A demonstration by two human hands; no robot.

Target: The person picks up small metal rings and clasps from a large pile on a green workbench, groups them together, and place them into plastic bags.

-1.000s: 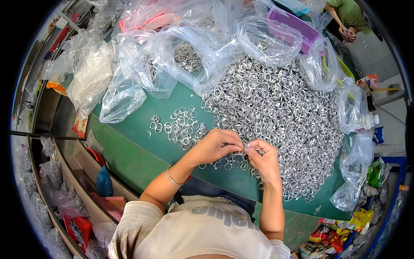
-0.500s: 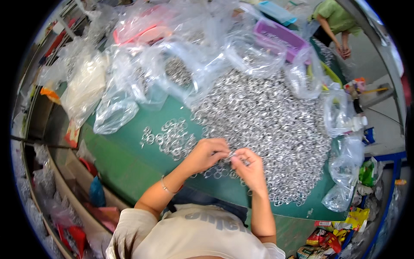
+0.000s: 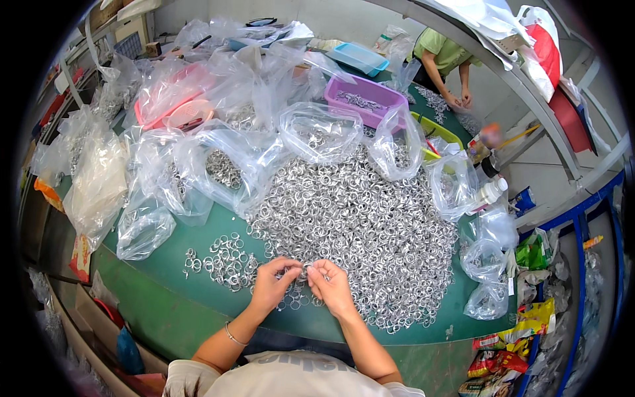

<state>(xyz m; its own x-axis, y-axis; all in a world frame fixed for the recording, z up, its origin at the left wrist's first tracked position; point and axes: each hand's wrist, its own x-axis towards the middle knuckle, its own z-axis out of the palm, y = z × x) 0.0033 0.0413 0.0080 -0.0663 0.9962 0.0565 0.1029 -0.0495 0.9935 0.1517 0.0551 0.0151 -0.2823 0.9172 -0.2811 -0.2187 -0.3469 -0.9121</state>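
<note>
Pinching a small silvery piece (image 3: 306, 268), seemingly a ring, between thumb and fingertips of both the left hand (image 3: 272, 280) and the right hand (image 3: 329, 284), meeting just over the near left edge of the heap of rings (image 3: 357, 225). Too small to tell in exact shape, or in how it sits between the fingers. To handle it well, grip lightly by the rim, steady with one hand and turn with the other; avoid squeezing hard enough to bend a thin band. Best done low over the table (image 3: 173, 286), so as not to lose a dropped piece among look-alikes.

Notice in the heap hard, glossy, apparently metal bands, round and slender, lying tangled at every angle. To the left, see the smaller cluster of rings (image 3: 230, 261), spread thinly enough to show open loops against smooth green. For contrast, compare the clear plastic bag (image 3: 145, 231), soft, crinkled and slumped, with the purple bin (image 3: 395, 99) beyond the heap, stiff-walled, smooth and holding more silvery pieces.
</note>
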